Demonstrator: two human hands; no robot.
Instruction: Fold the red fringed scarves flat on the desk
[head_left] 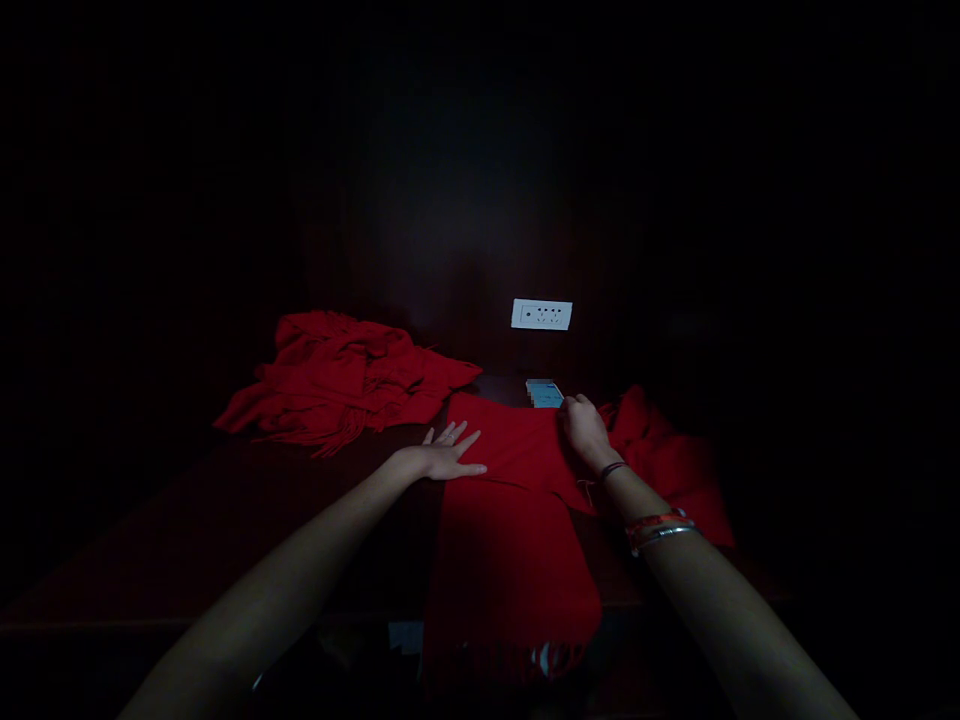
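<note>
A red fringed scarf (510, 560) lies partly folded over on the dark table, its fringed end hanging past the front edge. My left hand (450, 455) rests flat with spread fingers on the left side of the fold. At the fold's far right corner, my right hand (585, 428) is closed with its fingers wrapped on the scarf's edge. Bracelets circle the right wrist and forearm. Just beyond the right hand sits a small pale blue box-like item (544, 393), partly hidden by hand and cloth.
A crumpled heap of red fringed cloth (337, 375) lies at the back left. More red cloth (675, 465) is bunched on the right. A white socket plate (541, 315) is on the dark back wall. The table's front edge (97, 624) shows low left.
</note>
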